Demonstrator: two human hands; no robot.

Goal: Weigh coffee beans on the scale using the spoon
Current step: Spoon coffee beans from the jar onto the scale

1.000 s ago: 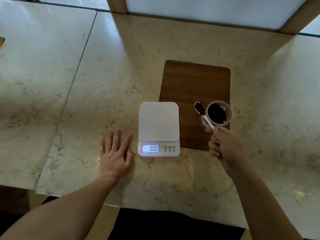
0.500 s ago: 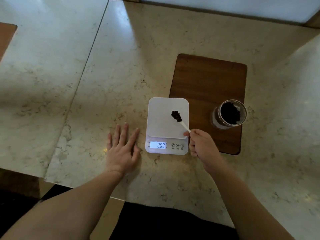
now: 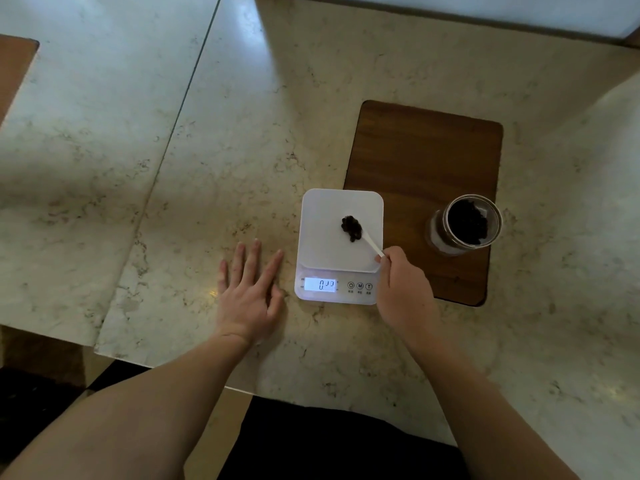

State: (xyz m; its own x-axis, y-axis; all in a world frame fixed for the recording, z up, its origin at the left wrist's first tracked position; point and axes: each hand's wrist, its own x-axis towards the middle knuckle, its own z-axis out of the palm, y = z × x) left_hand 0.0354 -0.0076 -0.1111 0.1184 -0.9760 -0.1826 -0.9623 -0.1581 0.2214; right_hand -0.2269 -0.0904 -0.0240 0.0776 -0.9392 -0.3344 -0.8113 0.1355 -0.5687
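A white digital scale [image 3: 320, 237] sits on the marble counter, its lit display [image 3: 320, 285] showing blurred digits. A small heap of dark coffee beans [image 3: 351, 227] lies at the middle of the platform, in or under the bowl of a white spoon [image 3: 373, 245]. My right hand [image 3: 403, 294] is closed on the spoon's handle at the scale's right front corner. My left hand [image 3: 248, 291] rests flat on the counter just left of the scale, fingers spread, holding nothing. A clear jar [image 3: 465, 225] of coffee beans stands open to the right.
The jar stands on a dark wooden board [image 3: 424, 161] that lies behind and to the right of the scale. A seam in the marble counter [image 3: 187, 109] runs diagonally at the left. The counter's front edge is close to my forearms.
My right hand carried the loaded spoon from the jar leftward to the middle of the scale platform. The display no longer reads zero. My left hand stayed flat on the counter.
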